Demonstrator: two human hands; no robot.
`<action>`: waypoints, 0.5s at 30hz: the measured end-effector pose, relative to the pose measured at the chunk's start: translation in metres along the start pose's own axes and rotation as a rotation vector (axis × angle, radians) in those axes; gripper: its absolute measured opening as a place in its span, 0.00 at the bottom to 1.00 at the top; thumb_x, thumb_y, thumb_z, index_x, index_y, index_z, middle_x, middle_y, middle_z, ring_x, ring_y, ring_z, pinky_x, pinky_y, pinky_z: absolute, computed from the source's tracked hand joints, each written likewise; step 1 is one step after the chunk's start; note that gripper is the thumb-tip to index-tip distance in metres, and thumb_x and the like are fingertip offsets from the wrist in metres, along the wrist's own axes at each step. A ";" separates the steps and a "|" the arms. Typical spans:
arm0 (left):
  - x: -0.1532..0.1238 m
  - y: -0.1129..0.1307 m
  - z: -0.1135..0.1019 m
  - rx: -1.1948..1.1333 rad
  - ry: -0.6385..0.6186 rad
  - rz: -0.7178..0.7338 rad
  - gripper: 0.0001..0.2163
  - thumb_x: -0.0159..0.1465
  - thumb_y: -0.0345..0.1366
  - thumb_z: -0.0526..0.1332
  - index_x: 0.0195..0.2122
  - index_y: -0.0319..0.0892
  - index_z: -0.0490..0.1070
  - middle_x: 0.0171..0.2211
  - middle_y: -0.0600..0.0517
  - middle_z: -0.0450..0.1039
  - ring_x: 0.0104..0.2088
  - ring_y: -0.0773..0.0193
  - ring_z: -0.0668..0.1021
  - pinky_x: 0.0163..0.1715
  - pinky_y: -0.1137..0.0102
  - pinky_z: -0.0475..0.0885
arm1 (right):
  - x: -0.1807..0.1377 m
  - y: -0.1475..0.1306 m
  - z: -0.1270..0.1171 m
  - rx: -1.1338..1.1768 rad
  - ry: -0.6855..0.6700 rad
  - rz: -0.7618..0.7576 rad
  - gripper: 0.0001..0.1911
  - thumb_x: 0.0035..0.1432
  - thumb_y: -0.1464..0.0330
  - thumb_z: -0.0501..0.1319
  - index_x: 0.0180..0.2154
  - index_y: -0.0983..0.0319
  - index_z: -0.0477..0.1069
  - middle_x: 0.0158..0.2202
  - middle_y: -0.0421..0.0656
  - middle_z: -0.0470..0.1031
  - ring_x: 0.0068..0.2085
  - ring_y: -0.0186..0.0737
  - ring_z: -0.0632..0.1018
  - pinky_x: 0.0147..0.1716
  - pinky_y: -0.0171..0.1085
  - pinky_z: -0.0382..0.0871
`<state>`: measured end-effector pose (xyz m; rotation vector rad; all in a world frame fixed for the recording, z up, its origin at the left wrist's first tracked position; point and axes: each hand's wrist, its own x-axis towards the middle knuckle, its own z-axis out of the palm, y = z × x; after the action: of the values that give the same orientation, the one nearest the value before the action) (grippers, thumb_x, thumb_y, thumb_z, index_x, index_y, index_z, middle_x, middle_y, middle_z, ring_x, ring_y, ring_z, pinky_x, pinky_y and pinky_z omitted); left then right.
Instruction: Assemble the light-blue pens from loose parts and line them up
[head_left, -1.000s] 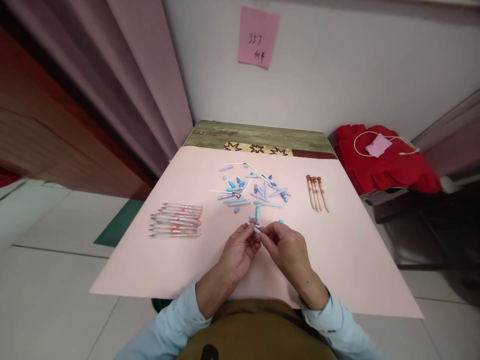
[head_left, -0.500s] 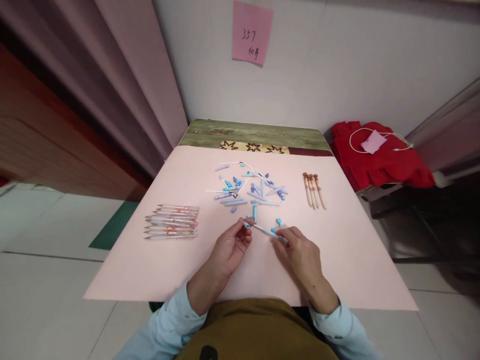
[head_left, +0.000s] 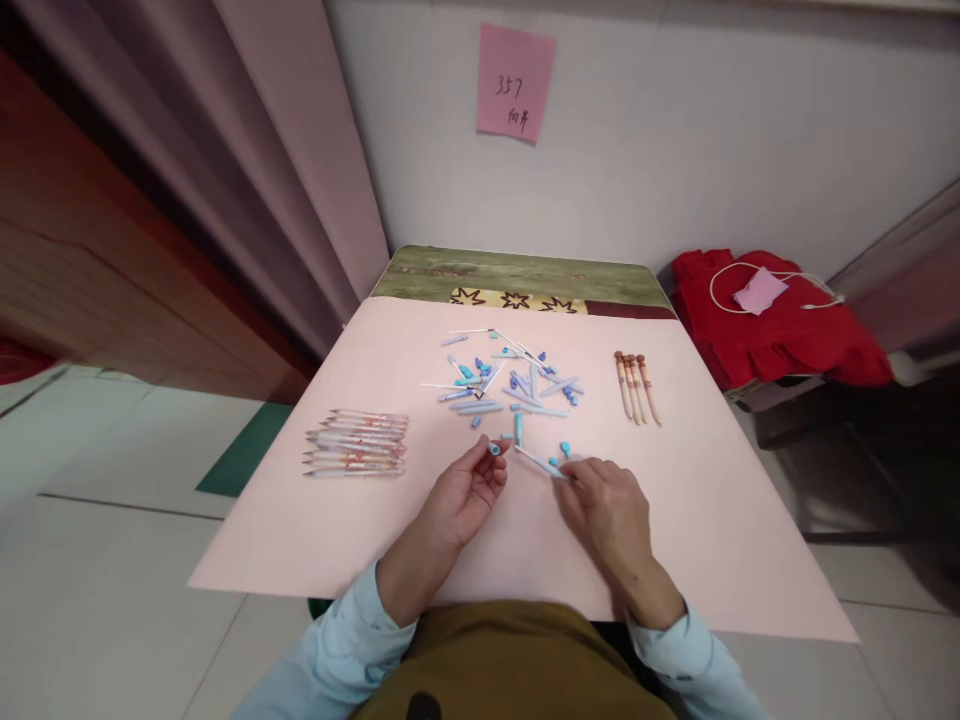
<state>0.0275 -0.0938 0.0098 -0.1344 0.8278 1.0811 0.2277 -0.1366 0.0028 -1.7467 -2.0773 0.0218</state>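
Between the thumb and finger of my left hand [head_left: 469, 490] is a small light-blue pen part [head_left: 494, 449], a hollow tube with its open end toward me. My right hand [head_left: 611, 505] pinches the near end of a pale-blue pen barrel [head_left: 546, 466]; a white refill sticks out of its far end, pointing at my left hand. A short turquoise tube [head_left: 518, 430] lies just beyond that tip. Beside my right fingers are small turquoise caps [head_left: 565, 449]. Farther back is a loose heap of blue and lilac pen barrels [head_left: 534, 380], caps and white refills.
A row of assembled pens [head_left: 356, 443] lies on the left of the pink-covered table [head_left: 720, 560]. Several pens with brown tops [head_left: 636, 388] lie at the right. A red cloth [head_left: 772, 340] with a white cable is beyond the right edge, and a wall stands behind.
The view has shifted slightly, so everything sits a little farther right. My right hand has drawn slightly away from my left, still holding the barrel. My left hand keeps its pinch.
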 end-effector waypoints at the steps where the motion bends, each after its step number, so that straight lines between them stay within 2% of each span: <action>1: 0.000 0.001 0.000 0.002 -0.002 0.002 0.05 0.65 0.27 0.61 0.39 0.30 0.74 0.32 0.45 0.77 0.24 0.71 0.75 0.23 0.78 0.73 | -0.001 -0.002 -0.004 0.042 0.031 0.006 0.05 0.61 0.67 0.60 0.35 0.59 0.76 0.33 0.41 0.79 0.35 0.41 0.77 0.37 0.38 0.61; 6: 0.002 -0.003 -0.001 0.015 -0.019 -0.002 0.05 0.65 0.28 0.62 0.38 0.31 0.75 0.29 0.47 0.77 0.25 0.71 0.76 0.24 0.78 0.72 | -0.005 -0.020 -0.031 0.211 0.082 0.053 0.06 0.60 0.64 0.61 0.37 0.58 0.75 0.30 0.36 0.78 0.24 0.33 0.74 0.27 0.34 0.62; 10: 0.001 -0.007 0.001 0.038 -0.020 0.019 0.04 0.63 0.29 0.65 0.37 0.33 0.76 0.30 0.48 0.78 0.26 0.72 0.76 0.27 0.78 0.73 | -0.004 -0.030 -0.039 0.218 0.093 -0.021 0.06 0.60 0.66 0.60 0.34 0.58 0.74 0.26 0.36 0.76 0.26 0.35 0.75 0.27 0.33 0.61; 15: -0.001 -0.009 0.001 0.099 -0.020 0.098 0.05 0.59 0.31 0.68 0.34 0.34 0.78 0.33 0.47 0.79 0.26 0.72 0.76 0.28 0.78 0.72 | -0.003 -0.032 -0.037 0.184 0.115 -0.052 0.06 0.60 0.66 0.60 0.34 0.58 0.75 0.26 0.36 0.76 0.27 0.35 0.76 0.30 0.33 0.62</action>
<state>0.0349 -0.0984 0.0087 0.0001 0.8758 1.1288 0.2105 -0.1552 0.0448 -1.5479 -1.9710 0.0913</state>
